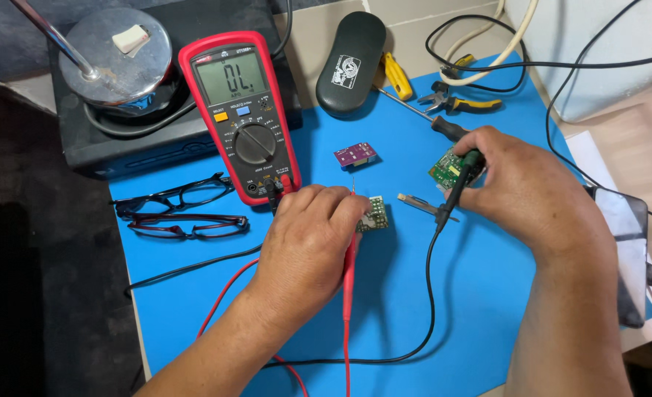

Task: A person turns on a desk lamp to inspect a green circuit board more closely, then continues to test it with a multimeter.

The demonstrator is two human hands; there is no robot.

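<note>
I've got just the one view, a head-worn camera looking steeply down and slightly forward over the blue mat (pixel 487 294), close enough that both forearms come in from the bottom edge at about six o'clock and fill the lower half. The left hand (pixel 307 242) sits near dead centre and the right hand (pixel 521 184) out at three o'clock, while the multimeter (pixel 241 114) at eleven o'clock and the black case (pixel 350 62) at twelve mark the far end of what I can see. With only this one camera, no part of the scene is shared with another view.
</note>
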